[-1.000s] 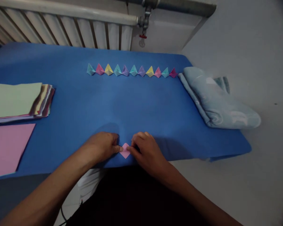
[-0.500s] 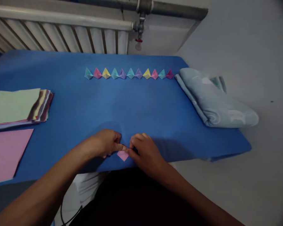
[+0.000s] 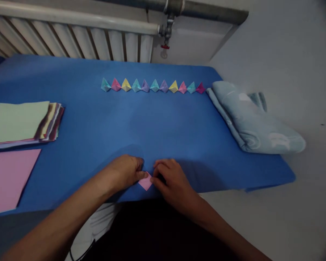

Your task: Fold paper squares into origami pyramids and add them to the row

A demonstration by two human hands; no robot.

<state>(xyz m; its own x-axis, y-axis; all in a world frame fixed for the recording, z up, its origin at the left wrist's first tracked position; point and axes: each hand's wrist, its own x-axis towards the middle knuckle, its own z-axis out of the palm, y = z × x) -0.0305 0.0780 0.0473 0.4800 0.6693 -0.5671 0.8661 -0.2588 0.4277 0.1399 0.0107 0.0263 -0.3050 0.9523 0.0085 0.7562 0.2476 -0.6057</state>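
A small pink folded paper (image 3: 146,183), diamond-shaped, lies near the front edge of the blue table (image 3: 163,127). My left hand (image 3: 128,169) has its thumb pressed on the upper left of the paper, its fingers curled beside it. At the paper's right corner is the thumb of my right hand (image 3: 170,181), with the other fingers bent inward above it. Parts of the paper's upper edges are covered by the thumbs. Toward the back runs a row of several small folded paper pieces (image 3: 136,85) in turquoise, pink, yellow and purple.
At the left lies a stack of coloured paper (image 3: 19,121), with a pink sheet (image 3: 11,179) in front of it. A folded light-blue cloth (image 3: 256,119) rests at the right by the wall. Behind the table stand a radiator (image 3: 70,38) and a pipe with a red-handled valve (image 3: 165,46).
My right thumb has shifted from the paper's top, beside the left thumb, down to its right corner. More of the pink paper shows. The whole view has moved slightly.
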